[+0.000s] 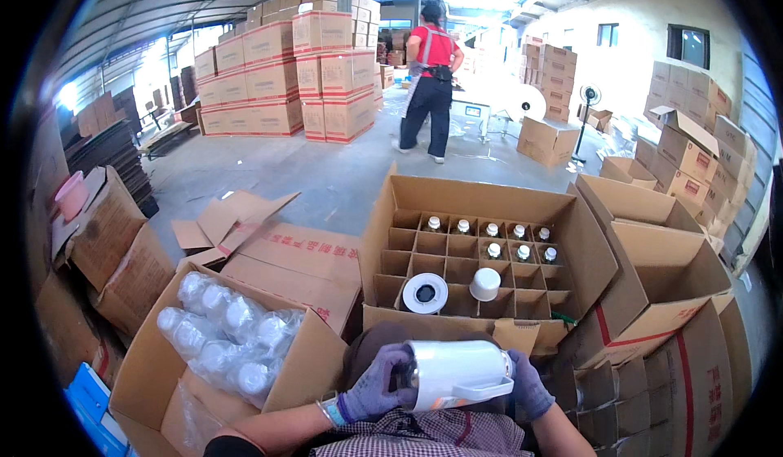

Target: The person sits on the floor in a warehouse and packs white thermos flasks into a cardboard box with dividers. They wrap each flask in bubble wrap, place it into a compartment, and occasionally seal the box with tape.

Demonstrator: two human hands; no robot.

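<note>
Over my lap I hold a white jug on its side, its loop handle facing me. My left hand, in a purple-grey glove, is closed around the jug's left end, where a shiny metal band shows. At the other end, my gloved right hand grips it; its fingers are partly hidden behind the jug. Just ahead is an open carton with cardboard dividers. In it stand several white-capped glass bottles, a white round piece with a dark centre and a white cup-shaped lid.
Left of me, an open carton holds several plastic-wrapped white pieces. Flattened cardboard lies behind it. Open cartons crowd the right side. Farther off are stacked cartons, a standing fan and a person in red.
</note>
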